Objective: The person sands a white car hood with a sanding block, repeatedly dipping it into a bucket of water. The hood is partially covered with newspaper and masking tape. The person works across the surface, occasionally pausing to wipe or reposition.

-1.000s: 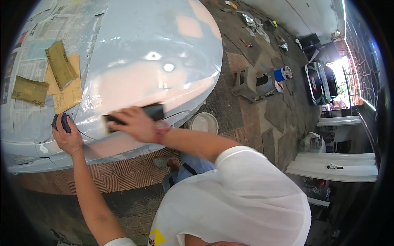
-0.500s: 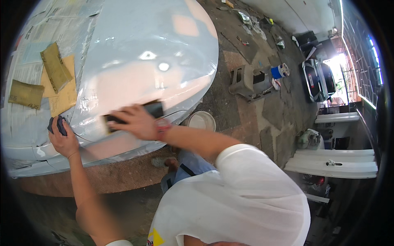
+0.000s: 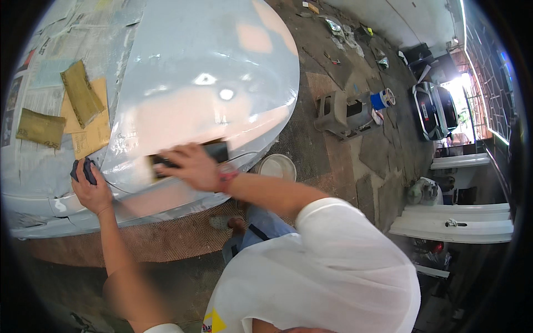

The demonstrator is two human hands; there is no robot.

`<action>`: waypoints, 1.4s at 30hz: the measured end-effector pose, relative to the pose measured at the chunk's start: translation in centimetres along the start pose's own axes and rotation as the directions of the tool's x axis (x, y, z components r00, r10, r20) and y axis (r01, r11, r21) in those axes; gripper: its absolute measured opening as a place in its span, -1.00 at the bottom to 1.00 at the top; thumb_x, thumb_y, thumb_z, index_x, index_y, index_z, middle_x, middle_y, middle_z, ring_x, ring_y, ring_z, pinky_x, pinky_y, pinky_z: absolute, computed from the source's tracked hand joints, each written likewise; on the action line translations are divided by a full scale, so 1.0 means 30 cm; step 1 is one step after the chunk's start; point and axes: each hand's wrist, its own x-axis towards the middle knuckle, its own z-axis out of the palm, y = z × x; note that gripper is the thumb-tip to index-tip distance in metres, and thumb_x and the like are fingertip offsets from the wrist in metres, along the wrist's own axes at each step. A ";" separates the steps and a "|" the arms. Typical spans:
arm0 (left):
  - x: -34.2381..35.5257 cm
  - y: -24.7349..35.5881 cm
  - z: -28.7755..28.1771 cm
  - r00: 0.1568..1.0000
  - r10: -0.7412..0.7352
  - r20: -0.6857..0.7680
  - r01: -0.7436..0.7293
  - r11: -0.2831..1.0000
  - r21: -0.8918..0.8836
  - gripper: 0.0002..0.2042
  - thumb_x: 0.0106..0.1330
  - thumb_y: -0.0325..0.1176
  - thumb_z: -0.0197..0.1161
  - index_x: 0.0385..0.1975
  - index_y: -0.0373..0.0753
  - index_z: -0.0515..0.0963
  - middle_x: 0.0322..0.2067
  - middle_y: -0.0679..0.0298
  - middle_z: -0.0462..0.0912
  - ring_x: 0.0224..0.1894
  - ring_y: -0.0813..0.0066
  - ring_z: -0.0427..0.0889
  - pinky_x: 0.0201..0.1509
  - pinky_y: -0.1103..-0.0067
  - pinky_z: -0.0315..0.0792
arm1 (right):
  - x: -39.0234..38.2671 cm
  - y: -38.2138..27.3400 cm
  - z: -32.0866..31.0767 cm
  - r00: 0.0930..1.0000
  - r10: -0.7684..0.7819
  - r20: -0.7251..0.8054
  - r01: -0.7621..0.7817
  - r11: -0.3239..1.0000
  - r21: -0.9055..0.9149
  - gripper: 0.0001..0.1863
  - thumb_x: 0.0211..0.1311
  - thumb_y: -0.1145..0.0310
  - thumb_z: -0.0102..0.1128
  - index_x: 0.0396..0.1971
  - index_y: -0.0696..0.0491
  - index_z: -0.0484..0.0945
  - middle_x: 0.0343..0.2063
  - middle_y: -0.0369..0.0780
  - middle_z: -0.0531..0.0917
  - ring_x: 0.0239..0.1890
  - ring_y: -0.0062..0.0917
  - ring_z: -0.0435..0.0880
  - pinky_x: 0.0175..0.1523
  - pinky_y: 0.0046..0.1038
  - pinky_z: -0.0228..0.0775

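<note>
My right hand (image 3: pixel 191 166) grips a black sanding block (image 3: pixel 216 150), with a yellowish edge at its left end, pressed on the pale pink patched area of a grey car body panel (image 3: pixel 172 50); the hand is slightly blurred. My left hand (image 3: pixel 93 191) holds a dark, soft-looking pad or cloth (image 3: pixel 88 173) at the edge of the newspaper masking (image 3: pixel 41 77), left of the block. Farther up on the newspaper lie two worn olive-yellow abrasive sheets (image 3: pixel 80 91) and a lighter tan sheet (image 3: pixel 91 141).
A round white bucket (image 3: pixel 276 167) stands beside the panel's lower right edge. On the worn floor are a grey plastic stool (image 3: pixel 338 114), a blue-and-white pail (image 3: pixel 382 99) and scattered scraps. White panels (image 3: pixel 449 222) are at the right, a car (image 3: pixel 430 111) stands by a bright doorway.
My right hand and the block have shifted a little to the right along the panel. My left hand stays at about the same spot, still holding the dark pad.
</note>
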 end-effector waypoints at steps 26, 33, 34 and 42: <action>-0.002 0.024 -0.018 0.992 -0.073 -0.105 0.070 0.997 -0.039 -0.68 0.34 -0.18 0.47 0.09 0.08 0.74 -0.13 0.17 0.73 -0.07 0.02 0.71 0.00 0.17 0.64 | -0.130 0.099 -0.118 0.984 -0.175 -0.001 0.175 0.984 -0.033 -0.27 0.15 0.56 0.34 0.37 -0.29 0.71 0.48 -0.19 0.58 0.32 -0.24 0.59 0.34 -0.05 0.36; 0.005 0.036 -0.031 0.994 -0.083 -0.072 0.086 0.995 0.046 -0.70 0.37 -0.17 0.45 0.08 0.10 0.75 -0.14 0.16 0.72 -0.08 0.01 0.71 0.00 0.16 0.65 | 0.134 -0.108 0.088 0.990 -0.130 0.060 0.131 0.991 -0.009 -0.19 0.13 0.56 0.36 0.45 -0.32 0.62 0.51 -0.23 0.53 0.34 -0.24 0.56 0.37 -0.07 0.33; 0.009 0.039 -0.033 0.994 -0.083 -0.070 0.086 0.995 0.047 -0.70 0.37 -0.16 0.45 0.08 0.10 0.74 -0.14 0.16 0.72 -0.08 0.01 0.71 -0.01 0.16 0.65 | 0.150 -0.113 0.095 0.987 -0.151 0.060 0.152 0.988 -0.007 -0.22 0.18 0.53 0.38 0.45 -0.32 0.62 0.50 -0.22 0.54 0.33 -0.24 0.56 0.38 -0.07 0.33; -0.005 0.021 -0.019 0.993 -0.085 -0.083 0.085 0.996 -0.007 -0.69 0.36 -0.17 0.45 0.10 0.09 0.74 -0.12 0.14 0.72 -0.08 0.00 0.71 -0.01 0.16 0.65 | -0.137 0.092 -0.164 0.988 -0.119 0.099 0.128 0.987 -0.094 -0.34 0.22 0.50 0.48 0.34 -0.27 0.74 0.47 -0.19 0.60 0.31 -0.19 0.60 0.39 -0.09 0.36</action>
